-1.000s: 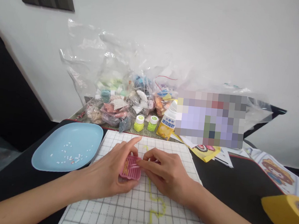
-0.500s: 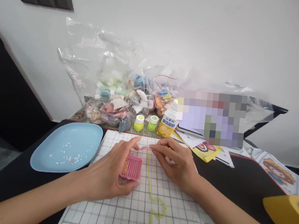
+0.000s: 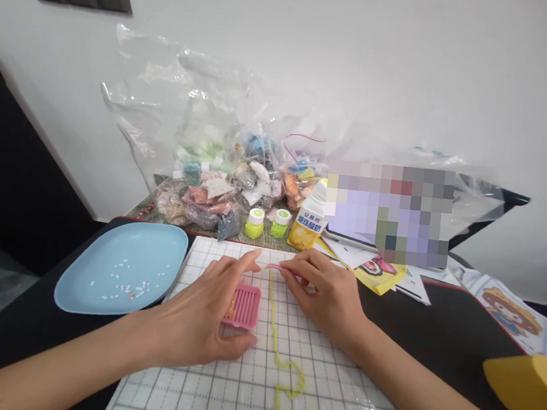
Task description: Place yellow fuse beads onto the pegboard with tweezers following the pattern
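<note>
A small pink ridged tray (image 3: 247,307) lies on a white gridded pegboard (image 3: 216,393), with a few orange-yellow beads in its left grooves. My left hand (image 3: 205,311) curves around the tray's left side, index finger above and thumb below, both apart from its edges; whether the hidden fingers touch it I cannot tell. Between the fingertips of my right hand (image 3: 326,290) are slim pink tweezers (image 3: 274,266), their tip pointing left near my left index finger. Something tiny and yellowish shows at that tip. A line of yellow-green beads (image 3: 274,334) winds down the board.
At left sits a blue plate (image 3: 73,276) with scattered white beads. Behind the board stand two small bead jars (image 3: 255,224), a yogurt bottle (image 3: 306,224) and bagged beads (image 3: 206,198). Papers (image 3: 382,277) lie at right, with a yellow object (image 3: 526,397) nearer.
The pink tweezers' tip has shifted slightly right and up with my right hand. My left thumb has moved a little away from the tray's lower edge. The view has tilted slightly.
</note>
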{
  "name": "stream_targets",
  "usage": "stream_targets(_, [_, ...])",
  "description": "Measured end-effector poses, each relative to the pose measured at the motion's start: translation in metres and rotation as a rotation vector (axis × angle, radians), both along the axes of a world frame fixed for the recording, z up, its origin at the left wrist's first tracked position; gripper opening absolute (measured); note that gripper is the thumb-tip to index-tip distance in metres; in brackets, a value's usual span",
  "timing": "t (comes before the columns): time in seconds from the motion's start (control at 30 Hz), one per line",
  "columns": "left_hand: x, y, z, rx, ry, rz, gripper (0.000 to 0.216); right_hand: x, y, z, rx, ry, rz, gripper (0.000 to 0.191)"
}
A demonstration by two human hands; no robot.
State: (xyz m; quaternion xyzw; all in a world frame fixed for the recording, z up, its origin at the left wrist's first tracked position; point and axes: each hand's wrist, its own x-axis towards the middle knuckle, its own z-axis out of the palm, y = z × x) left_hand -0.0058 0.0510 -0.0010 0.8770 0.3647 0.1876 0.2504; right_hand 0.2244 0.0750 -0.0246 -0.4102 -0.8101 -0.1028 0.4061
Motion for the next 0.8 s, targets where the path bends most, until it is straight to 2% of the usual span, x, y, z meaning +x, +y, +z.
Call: stream_targets(0.8, [0.0016, 0.0002, -0.0011, 0.019, 0.062, -0.005, 0.096, -0.0001, 0.0002, 0.0003, 0.004, -0.008, 0.014, 0.015])
